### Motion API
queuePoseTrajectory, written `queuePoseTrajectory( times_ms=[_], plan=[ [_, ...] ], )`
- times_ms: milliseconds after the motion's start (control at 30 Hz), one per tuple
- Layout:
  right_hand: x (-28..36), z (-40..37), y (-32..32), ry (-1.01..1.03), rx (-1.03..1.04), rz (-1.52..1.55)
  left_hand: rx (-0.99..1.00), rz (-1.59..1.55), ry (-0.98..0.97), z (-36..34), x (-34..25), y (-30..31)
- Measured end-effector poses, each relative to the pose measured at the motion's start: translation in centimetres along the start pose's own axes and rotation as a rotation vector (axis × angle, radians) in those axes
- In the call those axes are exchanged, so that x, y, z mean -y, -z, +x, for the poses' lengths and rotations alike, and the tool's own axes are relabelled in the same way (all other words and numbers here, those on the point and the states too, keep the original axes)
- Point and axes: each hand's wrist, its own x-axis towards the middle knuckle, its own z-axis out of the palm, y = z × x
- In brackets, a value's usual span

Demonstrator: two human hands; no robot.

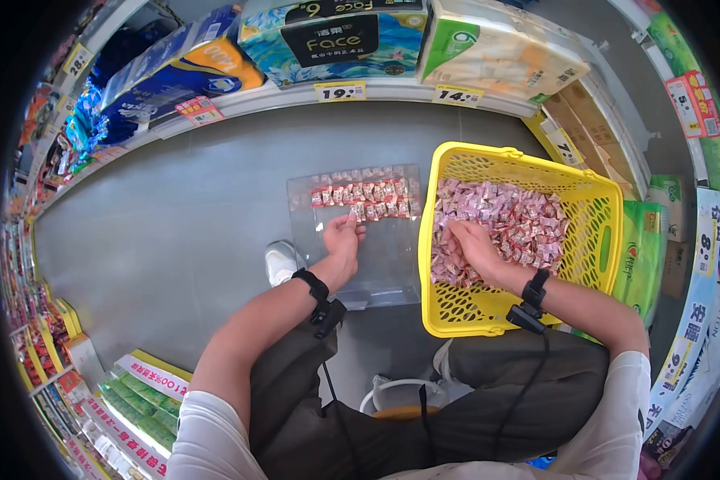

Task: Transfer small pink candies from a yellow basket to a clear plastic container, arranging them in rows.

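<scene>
A clear plastic tray (384, 264) lies on the grey floor in front of me, with rows of small red-and-pink wrapped candies (364, 196) lined up at its far end. My left hand (342, 240) rests on the tray, its fingertips touching the nearest row of candies. To the right stands a yellow plastic basket (456, 312) heaped with loose wrapped candies (516, 220). My right hand (470, 248) is down inside the basket, fingers curled into the candy pile. Both wrists wear black bands with cables.
Low shelves curve round the floor: tissue packs (352, 36) with yellow price tags (340, 90) ahead, boxed goods at the right, snack packets at the left. My white shoe (280, 260) sits beside the tray. Bare grey floor (176, 232) spreads to the left.
</scene>
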Motion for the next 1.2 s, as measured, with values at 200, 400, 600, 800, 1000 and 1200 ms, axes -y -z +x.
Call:
queuePoseTrajectory(
  times_ms=[200, 400, 600, 800, 1000, 1200],
  plan=[
    [-1.9, 0.4, 2.3, -0.054, -0.044, 0.006, 0.019, 0.086, 0.016, 1.8, 1.9, 2.6],
    [-3.6, 0.6, 3.2, -0.057, 0.007, -0.198, -0.005, -0.025, -0.016, 2.7, 2.2, 1.2],
    [-3.4, 0.8, 2.8, -0.055, 0.015, -0.218, 0.019, -0.079, -0.022, 3.2, 3.1, 0.3],
    [-3.6, 0.6, 2.9, -0.081, 0.028, -0.313, 0.031, -0.069, -0.066, 4.0, 3.3, 1.6],
    [-5.5, 1.0, 4.7, 0.043, -0.084, -0.565, 0.049, 0.020, -0.088, 3.7, 2.8, 2.1],
    [-4.8, 0.9, 4.9, 0.062, 0.082, -0.874, 0.091, 0.137, -0.060, 2.3, 1.9, 2.2]
  ],
)
